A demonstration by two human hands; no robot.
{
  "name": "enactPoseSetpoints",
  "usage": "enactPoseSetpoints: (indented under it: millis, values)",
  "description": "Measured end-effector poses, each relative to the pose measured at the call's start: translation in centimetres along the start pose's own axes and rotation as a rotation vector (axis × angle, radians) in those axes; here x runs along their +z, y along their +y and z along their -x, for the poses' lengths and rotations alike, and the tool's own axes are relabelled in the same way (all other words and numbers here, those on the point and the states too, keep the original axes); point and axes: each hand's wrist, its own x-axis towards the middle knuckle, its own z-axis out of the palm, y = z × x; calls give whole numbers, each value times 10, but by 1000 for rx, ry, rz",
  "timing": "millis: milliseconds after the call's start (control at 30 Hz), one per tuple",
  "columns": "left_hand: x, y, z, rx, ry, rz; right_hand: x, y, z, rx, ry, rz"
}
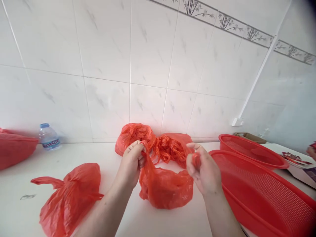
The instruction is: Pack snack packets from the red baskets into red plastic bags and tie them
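A thin red plastic bag (168, 189) sags just above or on the white table between my hands, its mouth pulled wide. My left hand (134, 158) is closed in a pinch on the bag's left upper edge, which is stretched upward. On the other side, my right hand (203, 168) curls around red film that looks like the bag's right side, with the index finger lifted; the join is partly hidden. What lies inside the bag cannot be made out. Left of my left forearm rests a full, knotted red plastic bag (74, 194).
Two bundles of crumpled red bags, a left one (134, 133) and a right one (176, 144), lie against the tiled wall. Red mesh baskets (259, 184) stand at the right. A water bottle (49, 138) and another red bag (16, 149) are far left. Someone's hand (311, 152) shows at the right edge.
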Motion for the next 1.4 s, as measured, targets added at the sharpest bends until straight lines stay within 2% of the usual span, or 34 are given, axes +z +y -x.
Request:
enactPoseSetpoints:
  millis: [67, 133, 200, 267, 333, 433, 533, 633, 733, 867, 900, 967, 1033, 1100, 1167, 1233, 1333, 1400]
  values:
    - [3, 0, 4, 4, -36, -40, 15, -6, 8, 77, -100, 195]
    - [8, 2, 10, 35, -86, -119, 27, -10, 12, 142, -293, 349]
    - [12, 5, 17, 65, -189, -231, 36, -10, 10, 166, -475, 441]
    - [16, 8, 22, 106, -294, -349, 41, -5, 5, 151, -539, 473]
    - [17, 8, 25, 210, -305, -487, 41, 2, -3, 122, -485, 484]
    - [14, 4, 23, 489, -227, -724, 36, 12, -13, 98, -345, 496]
    - [11, -2, 18, 713, -316, -960, 29, 15, -20, 107, -264, 479]
    - [9, -10, 13, 827, -358, -1070, 24, 12, -23, 151, -234, 458]
    - [8, -15, 10, 787, -271, -1038, 20, 8, -23, 206, -248, 436]
    - [10, -17, 12, 529, -55, -873, 15, 11, -20, 280, -430, 333]
    - [12, -17, 12, 442, -51, -791, 15, 13, -19, 282, -497, 325]
    - [15, -17, 14, 255, -140, -591, 16, 18, -18, 243, -600, 348]
    - [18, -17, 14, 132, -242, -430, 18, 22, -19, 203, -586, 388]
    - [19, -17, 15, 151, -266, -449, 21, 25, -20, 211, -491, 394]
    - [18, -16, 14, 297, -273, -637, 22, 25, -22, 255, -398, 357]
    - [16, -17, 14, 442, -332, -854, 23, 25, -24, 297, -341, 293]
    - [14, -23, 10, 505, -422, -999, 21, 25, -26, 335, -328, 230]
    - [11, -29, 7, 472, -396, -1001, 15, 26, -28, 296, -399, 237]
